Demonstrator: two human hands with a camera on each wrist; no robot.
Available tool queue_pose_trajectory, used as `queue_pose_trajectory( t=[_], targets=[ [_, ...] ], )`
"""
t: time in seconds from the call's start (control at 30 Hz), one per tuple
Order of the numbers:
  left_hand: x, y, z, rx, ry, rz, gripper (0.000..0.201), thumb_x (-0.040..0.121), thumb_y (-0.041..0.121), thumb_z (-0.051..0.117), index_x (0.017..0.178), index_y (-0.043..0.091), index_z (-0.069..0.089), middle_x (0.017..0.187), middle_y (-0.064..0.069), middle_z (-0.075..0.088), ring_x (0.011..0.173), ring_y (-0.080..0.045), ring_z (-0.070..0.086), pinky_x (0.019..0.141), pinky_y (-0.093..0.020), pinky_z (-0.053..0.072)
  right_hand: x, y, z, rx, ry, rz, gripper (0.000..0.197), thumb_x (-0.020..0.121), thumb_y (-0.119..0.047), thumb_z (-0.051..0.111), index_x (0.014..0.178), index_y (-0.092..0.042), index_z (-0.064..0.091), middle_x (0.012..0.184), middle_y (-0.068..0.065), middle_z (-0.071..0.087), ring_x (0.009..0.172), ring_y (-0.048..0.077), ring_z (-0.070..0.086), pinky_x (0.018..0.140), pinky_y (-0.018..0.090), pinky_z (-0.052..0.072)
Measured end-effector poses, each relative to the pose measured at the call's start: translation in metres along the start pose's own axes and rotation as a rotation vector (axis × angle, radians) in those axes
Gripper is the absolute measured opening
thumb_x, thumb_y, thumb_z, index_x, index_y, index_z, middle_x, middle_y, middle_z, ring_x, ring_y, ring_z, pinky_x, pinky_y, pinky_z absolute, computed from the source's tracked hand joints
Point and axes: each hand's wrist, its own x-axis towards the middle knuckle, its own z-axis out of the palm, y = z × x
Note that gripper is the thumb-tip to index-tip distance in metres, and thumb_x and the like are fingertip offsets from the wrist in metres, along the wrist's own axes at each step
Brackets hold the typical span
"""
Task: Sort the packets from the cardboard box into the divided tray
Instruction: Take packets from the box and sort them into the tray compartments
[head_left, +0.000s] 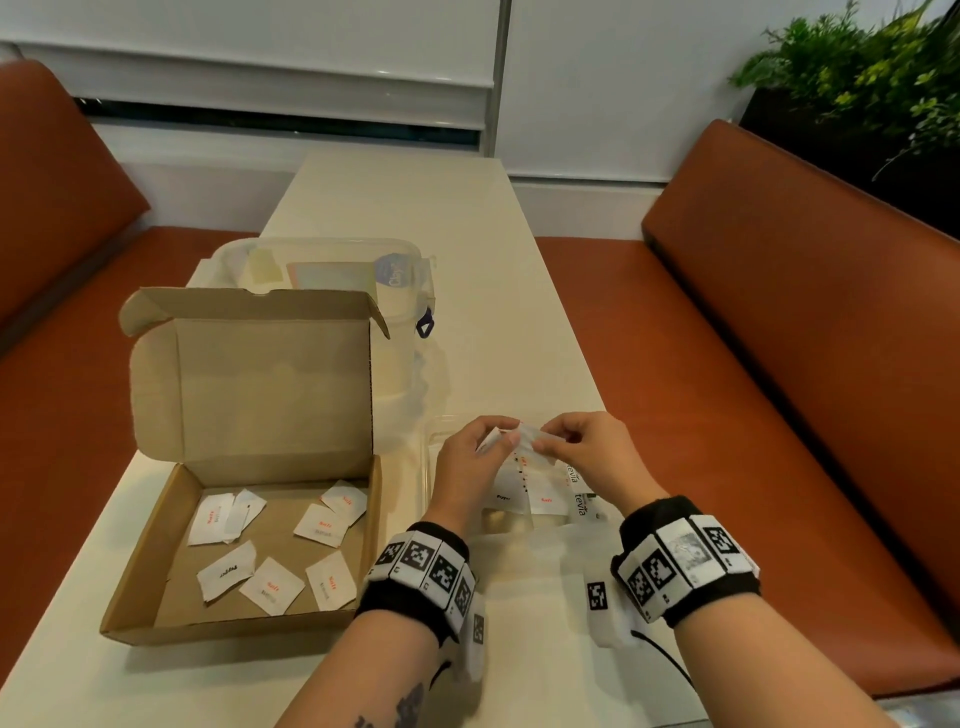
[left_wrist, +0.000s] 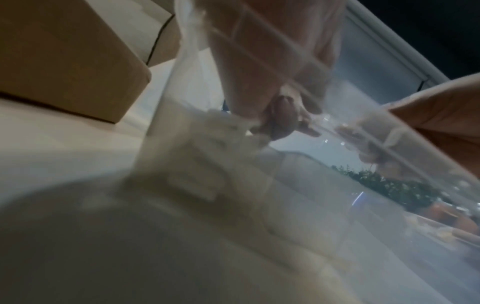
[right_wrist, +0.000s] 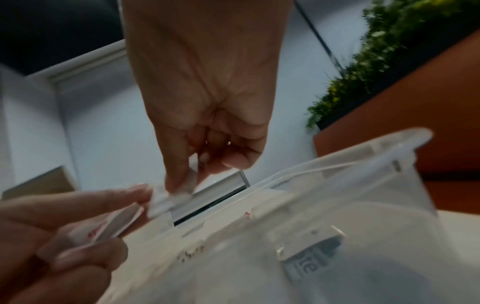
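Both hands are held together above the clear divided tray (head_left: 434, 467), which sits on the cream table (head_left: 467, 260) just right of the open cardboard box (head_left: 249, 467). The left hand (head_left: 467, 467) is closed around a small stack of white packets (head_left: 488, 441), pinched between thumb and fingertips; in the right wrist view red print is seen on the stack (right_wrist: 116, 222). The right hand (head_left: 587, 457) pinches a single pale packet (head_left: 530, 436) between thumb and forefinger, its other fingers curled in; this packet touches the end of the left hand's stack. Which compartment lies under the hands cannot be told. Inside the tray, sorted packets are seen lying flat: one marked "Pepper" (head_left: 503, 498), one marked "Salt" (head_left: 545, 500), and stevia sachets (head_left: 576, 491) at the right side. Eight or so loose packets (head_left: 270, 545) are left on the box floor, most with red "Salt" print, one with black print. A clear lidded container (head_left: 322, 270) stands behind the box lid. The left wrist view is blurred by the tray wall.
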Motion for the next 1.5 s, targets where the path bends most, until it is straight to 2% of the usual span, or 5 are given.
queue_pose_trajectory(
  t=[0.3, 0.5, 0.8, 1.3, 1.5],
  targets=[
    [0.003, -0.002, -0.003, -0.140, 0.063, -0.037, 0.023, 0.100, 0.015, 0.044, 0.102, 0.021, 0.067, 0.098, -0.002, 0.072, 0.051, -0.007, 0.038, 0.050, -0.023, 0.037, -0.009, 0.027, -0.001, -0.310, -0.183, 0.140, 0.008, 0.079, -0.025, 0.076, 0.079, -0.018, 0.074, 0.082, -0.002, 0.071, 0.062, 0.004, 0.057, 0.048, 0.009, 0.040],
    [0.006, -0.004, -0.004, -0.126, 0.077, -0.043, 0.023, 0.100, 0.014, 0.044, 0.103, 0.019, 0.067, 0.095, -0.004, 0.072, 0.051, -0.008, 0.041, 0.049, -0.022, 0.039, -0.007, 0.034, 0.013, -0.501, -0.164, 0.045, 0.006, 0.078, -0.024, 0.074, 0.081, -0.018, 0.073, 0.073, -0.014, 0.049, 0.064, -0.001, 0.044, 0.053, 0.012, 0.028],
    [0.007, -0.006, -0.005, -0.132, 0.067, -0.061, 0.023, 0.099, 0.016, 0.046, 0.105, 0.022, 0.067, 0.095, -0.002, 0.073, 0.050, -0.007, 0.042, 0.050, -0.022, 0.040, -0.008, 0.029, 0.022, -0.720, -0.184, -0.104, 0.037, 0.077, -0.005, 0.057, 0.056, -0.025, 0.034, 0.062, -0.007, 0.046, 0.067, 0.014, 0.045, 0.056, 0.022, 0.033],
    [0.007, -0.007, -0.004, -0.119, 0.041, -0.045, 0.023, 0.100, 0.018, 0.044, 0.107, 0.020, 0.066, 0.097, -0.004, 0.072, 0.051, -0.010, 0.044, 0.052, -0.024, 0.041, -0.011, 0.030, 0.026, -0.732, -0.121, -0.058, 0.040, 0.082, -0.022, 0.063, 0.060, -0.027, 0.030, 0.072, -0.007, 0.048, 0.070, 0.015, 0.047, 0.053, 0.021, 0.028],
    [0.005, -0.001, -0.003, -0.210, 0.021, -0.052, 0.032, 0.104, 0.026, 0.034, 0.114, 0.018, 0.063, 0.108, -0.009, 0.068, 0.079, -0.014, 0.060, 0.072, -0.028, 0.053, -0.011, 0.015, 0.025, -0.449, 0.010, -0.060, 0.026, 0.086, -0.035, 0.064, 0.070, -0.019, 0.052, 0.070, -0.004, 0.055, 0.065, 0.013, 0.049, 0.057, 0.024, 0.038]
  ],
)
